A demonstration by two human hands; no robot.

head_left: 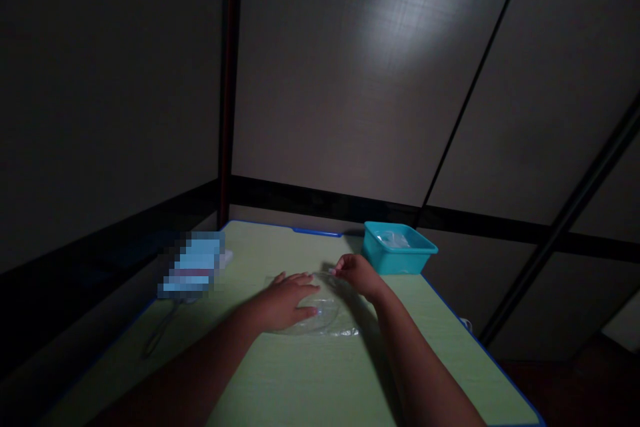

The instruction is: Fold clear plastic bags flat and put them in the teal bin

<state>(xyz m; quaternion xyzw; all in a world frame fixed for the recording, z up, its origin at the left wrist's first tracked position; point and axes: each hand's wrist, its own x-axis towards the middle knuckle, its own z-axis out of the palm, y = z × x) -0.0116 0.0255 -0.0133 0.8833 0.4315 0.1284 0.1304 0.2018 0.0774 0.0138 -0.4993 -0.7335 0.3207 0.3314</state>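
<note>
Touching clear plastic (327, 324); left hand (289, 301) hides part.

The thin transparent plastic film (330, 315) lies mostly flat at six o'clock of the view, wrinkled and shiny along its six-o'clock edge.

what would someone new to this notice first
Probably the bright turquoise basket at the far right of the pale green table. Next, the two hands mid-table: the left hand spread over clear plastic, the right hand pinching at its far side. A pixelated blue item stands out at the table's left edge.
</note>
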